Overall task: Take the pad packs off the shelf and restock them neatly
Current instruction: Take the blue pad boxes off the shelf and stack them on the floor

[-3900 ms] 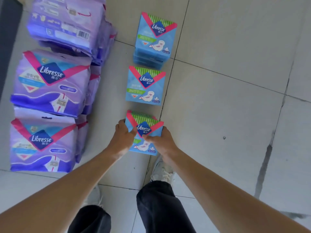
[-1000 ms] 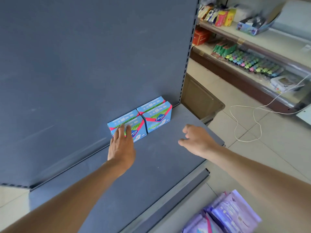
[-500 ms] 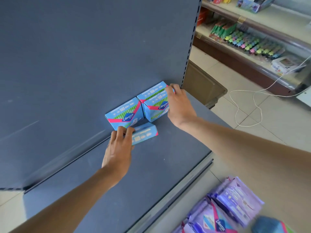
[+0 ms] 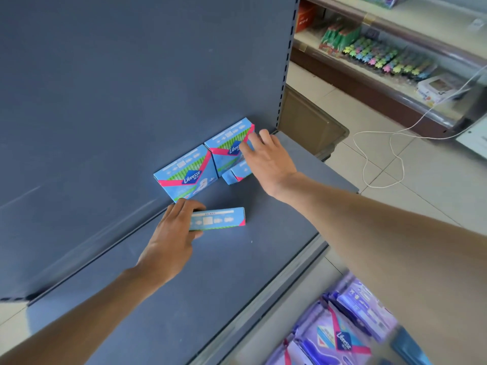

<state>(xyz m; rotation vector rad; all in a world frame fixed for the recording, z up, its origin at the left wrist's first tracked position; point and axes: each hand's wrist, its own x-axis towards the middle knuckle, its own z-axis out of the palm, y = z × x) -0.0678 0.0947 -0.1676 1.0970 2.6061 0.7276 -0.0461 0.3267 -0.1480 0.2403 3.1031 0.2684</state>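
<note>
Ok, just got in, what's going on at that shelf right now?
A person is restocking blue pad boxes on the grey shelf. The left hand grips a flat box lying near the front. The right hand reaches, open, to the right box, which stands against the back panel beside the left box. A small box lies in front of the right one. Purple packs lie below, off the shelf.
</note>
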